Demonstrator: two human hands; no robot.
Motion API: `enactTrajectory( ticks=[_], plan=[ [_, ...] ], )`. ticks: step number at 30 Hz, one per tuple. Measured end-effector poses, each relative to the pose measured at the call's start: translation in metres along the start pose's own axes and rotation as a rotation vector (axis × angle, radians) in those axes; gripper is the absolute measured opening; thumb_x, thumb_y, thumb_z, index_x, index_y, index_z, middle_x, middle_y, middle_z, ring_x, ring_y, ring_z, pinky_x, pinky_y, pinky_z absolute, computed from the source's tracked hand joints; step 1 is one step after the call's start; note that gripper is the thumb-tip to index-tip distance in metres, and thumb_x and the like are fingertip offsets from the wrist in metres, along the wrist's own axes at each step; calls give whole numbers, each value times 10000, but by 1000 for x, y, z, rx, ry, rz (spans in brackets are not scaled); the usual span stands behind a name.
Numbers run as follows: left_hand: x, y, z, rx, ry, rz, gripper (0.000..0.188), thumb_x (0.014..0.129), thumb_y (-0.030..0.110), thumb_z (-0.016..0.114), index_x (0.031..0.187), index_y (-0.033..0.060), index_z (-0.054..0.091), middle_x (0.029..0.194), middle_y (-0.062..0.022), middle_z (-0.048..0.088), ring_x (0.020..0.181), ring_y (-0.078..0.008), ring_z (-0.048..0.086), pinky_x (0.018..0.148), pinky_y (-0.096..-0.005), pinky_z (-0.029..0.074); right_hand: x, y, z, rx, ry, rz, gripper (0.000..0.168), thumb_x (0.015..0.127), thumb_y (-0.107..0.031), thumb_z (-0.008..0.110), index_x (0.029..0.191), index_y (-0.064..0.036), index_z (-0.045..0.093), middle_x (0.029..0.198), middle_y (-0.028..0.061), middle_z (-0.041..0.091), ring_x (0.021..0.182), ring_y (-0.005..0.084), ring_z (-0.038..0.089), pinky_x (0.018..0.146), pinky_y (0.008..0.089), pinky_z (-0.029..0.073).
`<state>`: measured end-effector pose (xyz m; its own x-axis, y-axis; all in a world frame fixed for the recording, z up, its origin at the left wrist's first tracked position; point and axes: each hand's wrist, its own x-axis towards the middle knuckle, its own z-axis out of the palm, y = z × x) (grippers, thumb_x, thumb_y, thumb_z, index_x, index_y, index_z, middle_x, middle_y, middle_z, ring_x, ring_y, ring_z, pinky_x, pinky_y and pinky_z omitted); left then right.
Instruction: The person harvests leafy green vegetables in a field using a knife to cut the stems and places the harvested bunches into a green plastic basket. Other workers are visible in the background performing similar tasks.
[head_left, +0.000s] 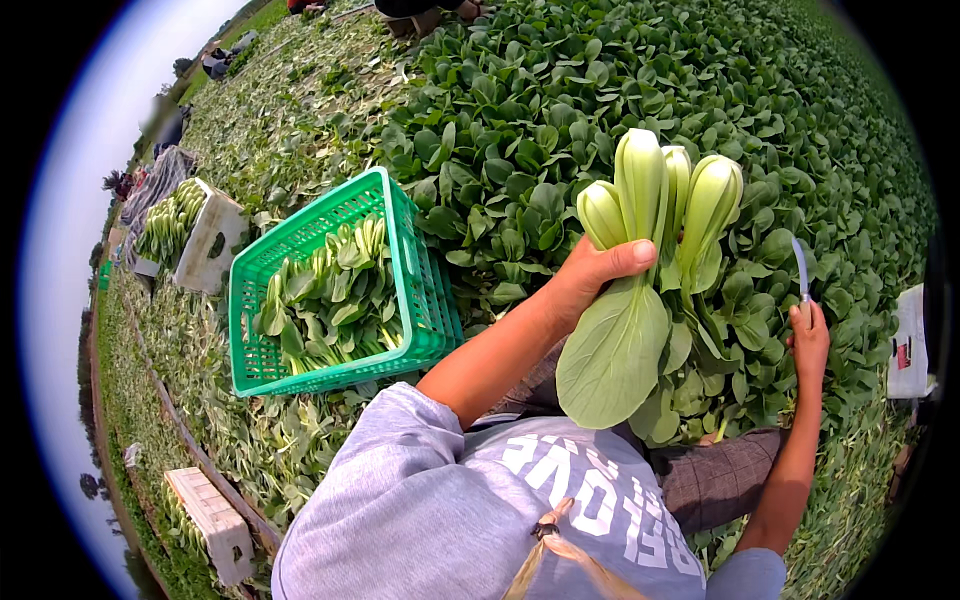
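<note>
Several heads of bok choy (641, 195) are bunched in my left hand (600, 274), pale stem bases up and broad green leaves hanging down. The thumb lies across the stems; the other fingers are hidden behind them. My right hand (810, 341), out to the right, grips the handle of a knife (801, 266) whose narrow, slightly curved blade points up and away from me. Between the knife and the bunch there is a gap. A green plastic crate (409, 300) stands to my left, partly filled with cut bok choy (337, 292).
Dense growing bok choy (517, 142) spreads ahead and right. White foam boxes with greens stand at left (210, 240) and lower left (217, 517); another white box (909, 345) is at the right edge. Loose leaves litter the ground. Other people (424, 11) are at the top.
</note>
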<state>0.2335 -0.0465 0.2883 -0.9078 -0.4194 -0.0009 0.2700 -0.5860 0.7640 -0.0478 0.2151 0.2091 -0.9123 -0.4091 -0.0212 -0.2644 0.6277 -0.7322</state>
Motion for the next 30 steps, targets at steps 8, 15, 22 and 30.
enactTrajectory(
  ticks=[8,15,22,30],
  plan=[
    [-102,92,-170,310,693,395,518,793,187,696,1236,47,467,1061,-77,597,887,-173,610,761,-316,517,14,14,20,-113,-67,-15,366,880,-289,605,1170,-72,559,760,24,548,527,97,483,509,261,426],
    [-188,135,-282,1763,1099,-98,665,687,166,718,1272,94,409,1088,-142,606,970,-341,595,812,-424,469,5,35,9,-92,-75,5,349,883,-281,611,1152,-65,557,756,18,533,562,90,457,493,254,396],
    [-205,141,-303,2346,-477,-29,616,793,73,516,1382,149,355,1276,-89,522,1162,-220,514,1007,-421,343,-13,53,-8,-200,-28,55,356,887,-279,603,1167,-66,553,755,21,530,535,96,439,478,263,377],
    [-214,41,-390,2522,-131,-329,596,828,80,458,1402,134,311,1492,-90,245,1390,-257,210,1126,-452,163,-38,66,-28,-232,-5,52,398,878,-294,615,1191,-60,542,754,42,544,524,109,469,481,278,404]
  ],
)
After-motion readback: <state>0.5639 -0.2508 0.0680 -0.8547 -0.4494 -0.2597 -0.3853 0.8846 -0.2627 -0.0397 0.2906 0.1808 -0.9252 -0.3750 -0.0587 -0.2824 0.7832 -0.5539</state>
